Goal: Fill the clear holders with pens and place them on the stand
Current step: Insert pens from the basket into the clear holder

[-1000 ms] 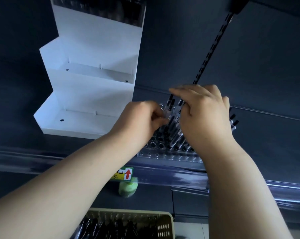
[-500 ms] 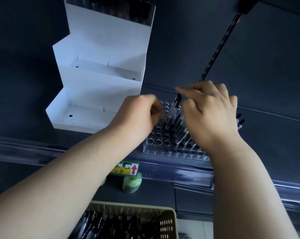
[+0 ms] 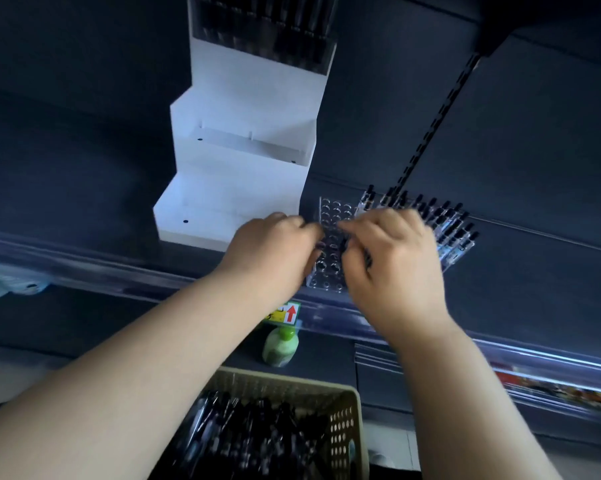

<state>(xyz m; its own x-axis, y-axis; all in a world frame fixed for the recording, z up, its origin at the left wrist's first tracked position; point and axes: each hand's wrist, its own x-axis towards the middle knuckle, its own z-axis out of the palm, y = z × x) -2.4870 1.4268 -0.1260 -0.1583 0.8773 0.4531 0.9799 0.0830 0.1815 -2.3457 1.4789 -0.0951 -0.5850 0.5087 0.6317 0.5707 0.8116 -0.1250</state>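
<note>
Filling is judged the step in hand. One white stand (image 3: 243, 174), two tiers bare, is seen beyond the left hand (image 3: 271, 251). One clear holder (image 3: 326, 278), partly empty, is set between both hands. The right hand (image 3: 392, 268) is curled like the left; what is gripped cannot be told. Pens (image 3: 444, 220) stand beyond it. Next, another pen is called for from the one basket (image 3: 347, 427) below.

A green bottle (image 3: 280, 348) stands below a yellow tag (image 3: 285, 312) (red arrow printed on it).

stand (image 3: 247, 98) white | pens (image 3: 444, 216) black | holder (image 3: 330, 216) clear, dotted with round holes | basket (image 3: 347, 410) beige, perforated | bottle (image 3: 280, 348) pale green | arrow (image 3: 291, 313) red
</note>
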